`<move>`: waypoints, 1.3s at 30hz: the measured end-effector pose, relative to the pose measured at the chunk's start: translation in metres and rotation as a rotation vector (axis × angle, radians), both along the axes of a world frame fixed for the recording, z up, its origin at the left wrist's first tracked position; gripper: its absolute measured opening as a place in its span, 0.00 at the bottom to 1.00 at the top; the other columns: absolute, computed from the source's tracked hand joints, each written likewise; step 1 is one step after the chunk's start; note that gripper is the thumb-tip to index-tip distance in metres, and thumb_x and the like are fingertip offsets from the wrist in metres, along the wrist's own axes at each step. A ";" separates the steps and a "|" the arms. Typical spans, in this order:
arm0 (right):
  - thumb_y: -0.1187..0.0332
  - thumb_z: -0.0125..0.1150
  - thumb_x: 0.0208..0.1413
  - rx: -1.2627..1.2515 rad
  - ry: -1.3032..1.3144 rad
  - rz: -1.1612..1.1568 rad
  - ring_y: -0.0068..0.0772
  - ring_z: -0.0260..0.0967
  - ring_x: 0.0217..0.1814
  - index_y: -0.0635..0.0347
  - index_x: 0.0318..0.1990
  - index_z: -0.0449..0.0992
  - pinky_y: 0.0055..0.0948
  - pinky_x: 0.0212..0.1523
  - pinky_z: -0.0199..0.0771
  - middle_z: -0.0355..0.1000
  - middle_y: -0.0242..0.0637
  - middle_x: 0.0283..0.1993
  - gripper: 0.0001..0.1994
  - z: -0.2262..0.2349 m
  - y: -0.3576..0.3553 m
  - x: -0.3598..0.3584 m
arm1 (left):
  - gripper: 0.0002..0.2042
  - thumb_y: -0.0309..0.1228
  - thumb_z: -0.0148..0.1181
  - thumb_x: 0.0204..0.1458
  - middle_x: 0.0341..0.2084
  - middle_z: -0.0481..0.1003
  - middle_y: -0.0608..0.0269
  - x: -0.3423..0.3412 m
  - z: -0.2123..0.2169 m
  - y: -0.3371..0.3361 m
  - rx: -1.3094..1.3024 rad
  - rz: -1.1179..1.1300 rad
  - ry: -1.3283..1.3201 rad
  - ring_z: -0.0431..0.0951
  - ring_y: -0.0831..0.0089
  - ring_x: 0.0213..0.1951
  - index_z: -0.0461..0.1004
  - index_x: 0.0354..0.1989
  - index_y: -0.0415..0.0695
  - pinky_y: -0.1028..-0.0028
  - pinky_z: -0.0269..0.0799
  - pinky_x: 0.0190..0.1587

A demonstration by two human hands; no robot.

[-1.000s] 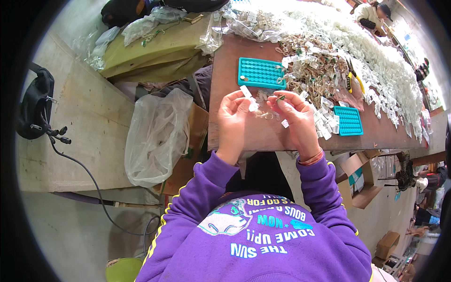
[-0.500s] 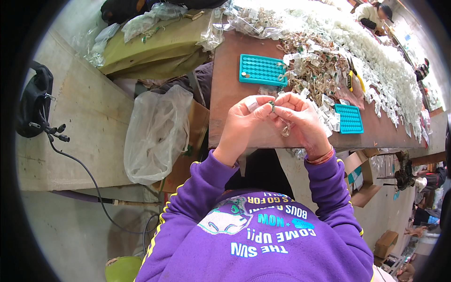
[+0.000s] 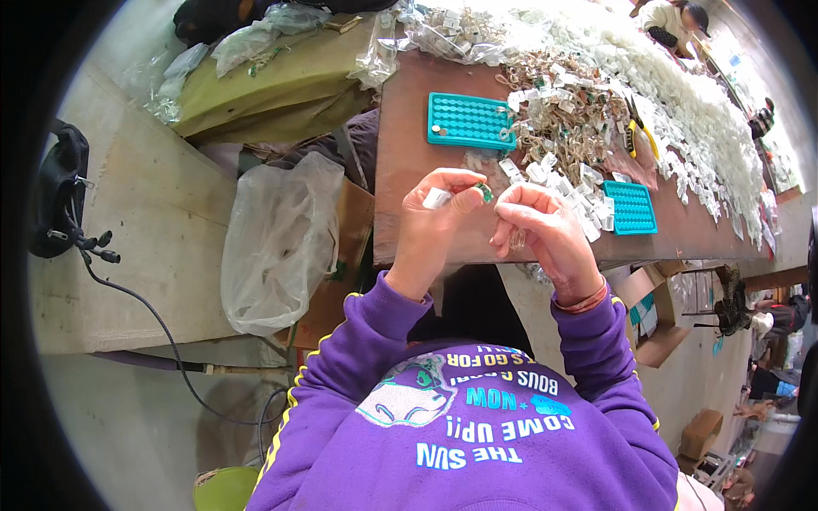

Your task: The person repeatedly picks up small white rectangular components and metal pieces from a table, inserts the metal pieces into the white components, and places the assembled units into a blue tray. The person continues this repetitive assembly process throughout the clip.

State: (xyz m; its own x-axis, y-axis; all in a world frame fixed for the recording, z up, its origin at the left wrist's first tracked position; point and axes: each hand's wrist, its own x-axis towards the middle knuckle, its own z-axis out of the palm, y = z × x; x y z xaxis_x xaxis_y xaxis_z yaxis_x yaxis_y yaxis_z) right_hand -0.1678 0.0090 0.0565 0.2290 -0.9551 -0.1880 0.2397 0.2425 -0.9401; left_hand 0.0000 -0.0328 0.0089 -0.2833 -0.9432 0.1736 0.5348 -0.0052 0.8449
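Note:
Over the table's near edge, my left hand (image 3: 433,228) pinches a small green piece (image 3: 485,193), possibly a circuit board, between thumb and forefinger. A small white plastic housing (image 3: 437,198) is tucked in the same hand's fingers. My right hand (image 3: 552,228) is just to the right, its fingers curled together, with a thin pale cord (image 3: 517,239) hanging below them. What its fingertips grip is too small to make out. Beyond my hands lies a pile of brown cords with small parts (image 3: 562,115), and several white housings (image 3: 567,187) lie near the right hand.
Two teal trays with rows of pockets, one at the left (image 3: 469,123) and one at the right (image 3: 630,209), rest on the brown table (image 3: 409,111). Yellow-handled pliers (image 3: 635,132) lie by a large white heap (image 3: 682,111). A clear plastic bag (image 3: 277,247) hangs left. Another person (image 3: 673,21) sits far right.
My hands have come apart: they met at the green piece before, and now a gap separates them. The green piece stays in my left hand. The view has shifted slightly.

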 end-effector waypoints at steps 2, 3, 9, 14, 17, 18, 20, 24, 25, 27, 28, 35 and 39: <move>0.67 0.58 0.59 0.053 -0.053 0.004 0.19 0.71 0.29 0.62 0.36 0.74 0.18 0.30 0.70 0.74 0.33 0.30 0.07 0.002 0.003 0.000 | 0.08 0.25 0.62 0.54 0.35 0.76 0.65 0.000 0.002 0.002 0.007 0.005 0.021 0.74 0.81 0.38 0.74 0.41 0.39 0.79 0.69 0.43; 0.66 0.58 0.59 0.028 -0.038 0.010 0.19 0.71 0.29 0.62 0.36 0.74 0.18 0.31 0.70 0.74 0.32 0.30 0.07 0.004 0.003 -0.001 | 0.08 0.25 0.62 0.53 0.34 0.76 0.66 0.000 0.003 0.002 0.008 0.004 0.023 0.74 0.81 0.37 0.75 0.41 0.39 0.80 0.69 0.42; 0.65 0.58 0.59 -0.095 0.129 -0.021 0.17 0.69 0.31 0.61 0.34 0.74 0.18 0.35 0.68 0.73 0.29 0.29 0.08 0.007 0.008 -0.001 | 0.08 0.25 0.64 0.51 0.31 0.76 0.69 0.000 0.006 0.003 -0.052 -0.018 -0.040 0.73 0.84 0.36 0.76 0.39 0.40 0.82 0.70 0.40; 0.66 0.57 0.59 -0.044 0.097 -0.017 0.15 0.68 0.30 0.61 0.33 0.74 0.16 0.33 0.66 0.72 0.27 0.29 0.08 0.006 0.009 -0.003 | 0.08 0.26 0.65 0.50 0.31 0.75 0.71 -0.001 0.005 0.005 -0.023 -0.093 -0.041 0.73 0.85 0.35 0.76 0.39 0.40 0.82 0.70 0.39; 0.69 0.55 0.60 -0.048 0.219 -0.006 0.22 0.72 0.30 0.63 0.34 0.72 0.22 0.36 0.72 0.74 0.33 0.29 0.06 0.007 0.012 -0.006 | 0.08 0.26 0.65 0.50 0.31 0.75 0.71 0.000 0.004 0.006 0.075 -0.187 0.018 0.72 0.85 0.35 0.76 0.38 0.40 0.82 0.69 0.39; 0.70 0.55 0.60 -0.052 0.250 -0.004 0.22 0.72 0.30 0.63 0.34 0.72 0.21 0.36 0.72 0.74 0.32 0.29 0.06 0.007 0.013 -0.006 | 0.08 0.26 0.64 0.51 0.32 0.75 0.70 0.000 0.004 0.006 0.050 -0.173 -0.012 0.72 0.84 0.35 0.76 0.39 0.39 0.82 0.69 0.40; 0.71 0.55 0.60 -0.075 0.311 -0.002 0.21 0.72 0.30 0.63 0.33 0.72 0.21 0.36 0.72 0.74 0.32 0.29 0.06 0.007 0.014 -0.007 | 0.07 0.26 0.63 0.53 0.34 0.75 0.67 -0.001 0.004 0.005 0.007 -0.149 -0.076 0.71 0.83 0.35 0.75 0.39 0.39 0.81 0.68 0.41; 0.71 0.54 0.60 -0.080 0.269 0.027 0.21 0.73 0.31 0.63 0.33 0.71 0.21 0.36 0.73 0.74 0.32 0.29 0.05 0.006 0.017 -0.009 | 0.08 0.27 0.64 0.51 0.31 0.74 0.72 -0.004 0.004 0.006 0.001 -0.134 -0.057 0.70 0.86 0.34 0.76 0.38 0.40 0.82 0.69 0.38; 0.71 0.54 0.60 -0.078 0.276 0.034 0.22 0.73 0.31 0.63 0.34 0.71 0.21 0.36 0.73 0.74 0.33 0.29 0.05 0.007 0.018 -0.010 | 0.08 0.26 0.64 0.51 0.31 0.74 0.72 -0.005 0.004 0.007 0.004 -0.134 -0.053 0.70 0.86 0.34 0.76 0.38 0.40 0.82 0.69 0.38; 0.69 0.55 0.60 -0.057 0.225 0.025 0.22 0.73 0.31 0.62 0.34 0.72 0.21 0.36 0.73 0.74 0.33 0.29 0.06 0.005 0.019 -0.012 | 0.08 0.26 0.64 0.51 0.31 0.75 0.71 -0.006 0.003 0.008 0.006 -0.133 -0.034 0.71 0.86 0.34 0.76 0.38 0.40 0.82 0.68 0.39; 0.68 0.56 0.59 -0.039 0.168 0.011 0.22 0.74 0.32 0.62 0.34 0.72 0.20 0.36 0.72 0.75 0.34 0.30 0.07 0.004 0.020 -0.013 | 0.07 0.26 0.64 0.51 0.31 0.75 0.71 -0.006 0.002 0.008 0.006 -0.132 -0.018 0.71 0.86 0.34 0.76 0.38 0.40 0.82 0.68 0.39; 0.65 0.57 0.59 0.128 -0.291 0.095 0.27 0.76 0.33 0.60 0.37 0.72 0.21 0.34 0.72 0.75 0.37 0.31 0.07 -0.008 0.018 -0.012 | 0.07 0.22 0.63 0.50 0.35 0.75 0.66 -0.005 -0.004 0.006 -0.084 -0.142 -0.060 0.73 0.80 0.37 0.75 0.37 0.39 0.78 0.68 0.44; 0.65 0.59 0.59 0.027 -0.096 0.005 0.23 0.74 0.33 0.60 0.38 0.73 0.18 0.33 0.71 0.75 0.34 0.33 0.08 -0.007 0.018 -0.011 | 0.07 0.21 0.62 0.50 0.35 0.75 0.66 -0.005 -0.004 0.010 0.012 -0.151 -0.028 0.73 0.81 0.37 0.76 0.37 0.38 0.79 0.68 0.44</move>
